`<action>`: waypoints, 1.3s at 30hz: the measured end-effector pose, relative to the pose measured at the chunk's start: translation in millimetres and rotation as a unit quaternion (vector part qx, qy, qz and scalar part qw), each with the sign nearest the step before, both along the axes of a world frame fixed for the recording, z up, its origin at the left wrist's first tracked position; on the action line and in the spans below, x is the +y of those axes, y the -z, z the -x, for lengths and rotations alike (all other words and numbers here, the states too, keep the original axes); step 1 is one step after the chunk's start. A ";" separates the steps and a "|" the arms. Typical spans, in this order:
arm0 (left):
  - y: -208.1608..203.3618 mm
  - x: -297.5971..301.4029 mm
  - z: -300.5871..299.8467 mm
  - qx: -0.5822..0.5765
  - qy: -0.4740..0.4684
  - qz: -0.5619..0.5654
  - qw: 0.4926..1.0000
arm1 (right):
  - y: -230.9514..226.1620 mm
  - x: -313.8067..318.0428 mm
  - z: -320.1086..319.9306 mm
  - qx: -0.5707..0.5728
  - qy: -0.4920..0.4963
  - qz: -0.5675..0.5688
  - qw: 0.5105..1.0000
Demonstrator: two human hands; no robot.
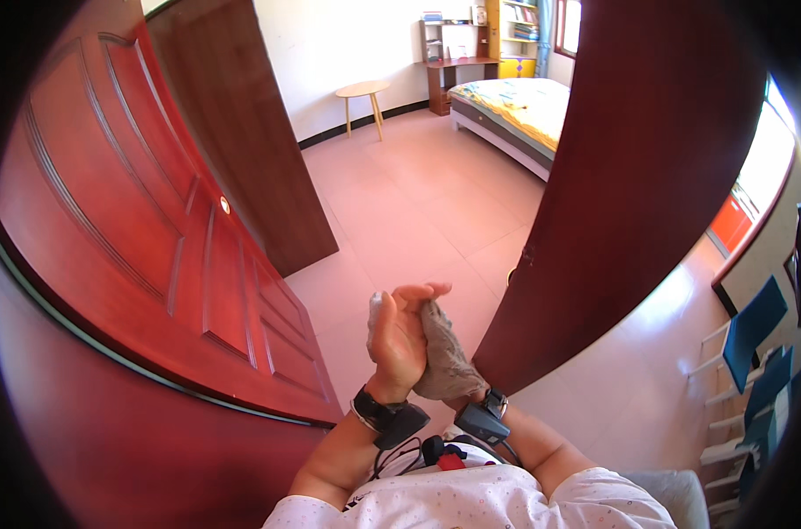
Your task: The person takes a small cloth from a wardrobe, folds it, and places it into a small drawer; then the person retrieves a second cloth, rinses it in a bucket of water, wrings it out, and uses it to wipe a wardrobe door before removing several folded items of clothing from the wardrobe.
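My left hand [400, 339] is raised in front of me with its palm bare and its fingers extended, the tips bending toward the right. A pale grey-white patch [374, 310] shows along its outer edge; whether it is part of a cloth I cannot make out. Against the palm's right side lies a crumpled grey cloth [446, 357]. It wraps my right hand [471, 392], whose fingers are mostly hidden by it. Both wrists carry dark strapped devices with cables.
A red panelled door [180, 229] stands at left, with a brown door panel [242, 132] beyond it. A dark red door [638, 159] rises close on the right. Farther in are a round stool [363, 89] and a bed [515, 110]. Blue chairs [753, 331] line the far right.
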State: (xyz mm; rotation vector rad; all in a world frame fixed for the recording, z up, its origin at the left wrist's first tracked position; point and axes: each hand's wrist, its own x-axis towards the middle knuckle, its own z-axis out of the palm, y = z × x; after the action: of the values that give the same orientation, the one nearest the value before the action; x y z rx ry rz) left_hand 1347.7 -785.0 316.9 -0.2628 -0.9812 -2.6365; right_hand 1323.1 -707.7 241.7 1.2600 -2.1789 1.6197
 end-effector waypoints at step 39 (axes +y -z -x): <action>125.0 -304.9 381.7 -0.111 0.102 -0.115 0.982 | -68.4 -238.3 443.1 -0.395 -0.137 0.245 0.875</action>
State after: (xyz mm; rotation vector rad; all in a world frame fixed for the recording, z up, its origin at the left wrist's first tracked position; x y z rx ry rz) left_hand 966.0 -1090.0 191.9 -0.0156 -0.7351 -2.9867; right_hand 880.0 -946.0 310.1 0.8484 -1.7085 2.9712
